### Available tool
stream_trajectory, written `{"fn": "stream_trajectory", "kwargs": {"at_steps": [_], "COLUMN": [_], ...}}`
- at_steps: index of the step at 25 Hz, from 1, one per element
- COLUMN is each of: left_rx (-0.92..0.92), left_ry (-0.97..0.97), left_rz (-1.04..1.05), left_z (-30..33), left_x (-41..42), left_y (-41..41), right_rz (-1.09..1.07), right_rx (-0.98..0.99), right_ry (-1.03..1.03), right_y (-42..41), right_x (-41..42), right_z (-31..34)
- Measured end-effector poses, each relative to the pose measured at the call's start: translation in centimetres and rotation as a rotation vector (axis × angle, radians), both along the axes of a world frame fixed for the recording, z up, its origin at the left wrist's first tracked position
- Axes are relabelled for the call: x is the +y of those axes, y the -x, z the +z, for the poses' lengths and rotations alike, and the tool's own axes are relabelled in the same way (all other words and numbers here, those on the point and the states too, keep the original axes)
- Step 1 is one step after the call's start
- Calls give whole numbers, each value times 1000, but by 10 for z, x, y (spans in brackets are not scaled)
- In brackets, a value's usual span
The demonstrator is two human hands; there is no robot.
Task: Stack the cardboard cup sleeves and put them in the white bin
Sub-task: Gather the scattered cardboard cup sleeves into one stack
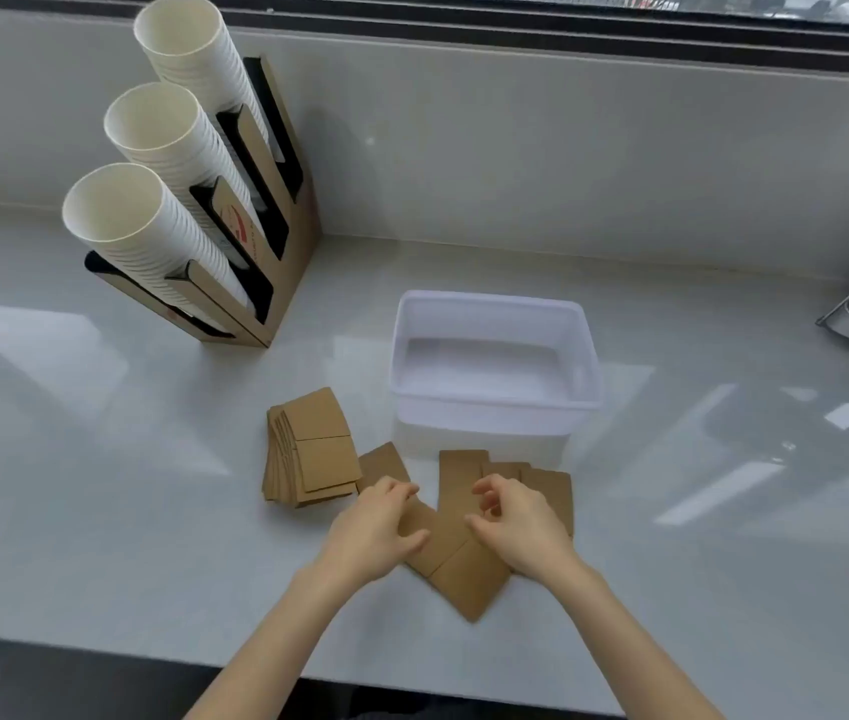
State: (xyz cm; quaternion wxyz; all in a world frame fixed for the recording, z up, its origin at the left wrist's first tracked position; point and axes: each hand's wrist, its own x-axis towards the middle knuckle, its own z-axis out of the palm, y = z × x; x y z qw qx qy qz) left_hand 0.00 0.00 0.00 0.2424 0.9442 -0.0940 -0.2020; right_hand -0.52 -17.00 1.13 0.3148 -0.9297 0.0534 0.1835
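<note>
Grip half-curled and holding nothing, the left hand (375, 527) and right hand (521, 522) hover over loose cardboard sleeves (456, 553) scattered on the desk (100, 459) before the empty white bin (495, 407); squaring edges against the fanned stack (308, 449) should keep them tidy.

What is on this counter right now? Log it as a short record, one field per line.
surface: pale glossy counter
bin: white bin, open top, nothing visible inside
stacked sleeves: fanned pile left of the bin
loose sleeves: scattered sleeves in front of the bin, overlapping
left hand: over the loose sleeves, fingers curled, grip unclear
right hand: over the loose sleeves, fingers curled, grip unclear
background: cup holder with three stacks of white cups
</note>
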Motion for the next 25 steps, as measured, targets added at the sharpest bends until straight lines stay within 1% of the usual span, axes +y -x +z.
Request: {"fn": "stream_trajectory", "kwargs": {"at_steps": [5,11,17,19,22,25], "left_rx": [26,-27,-50,-38,-3,12], "left_ry": [-120,-128,-96,-32,183,346], "left_rz": [-35,-5,5,23,111,193], "left_z": [-14,-22,-25,-26,-25,-24], "left_x": [-1,-4,-7,-9,-10,-9], "left_y": [4,5,6,6,4,2], "right_rz": [58,82,27,21,6,-9], "right_rx": [69,41,17,25,28,34], "right_ry": [74,157,171,164,143,112], "right_y": [8,8,10,10,10,10], "right_x": [12,16,21,22,21,19], "right_z": [-14,-23,-29,-29,-29,-30]}}
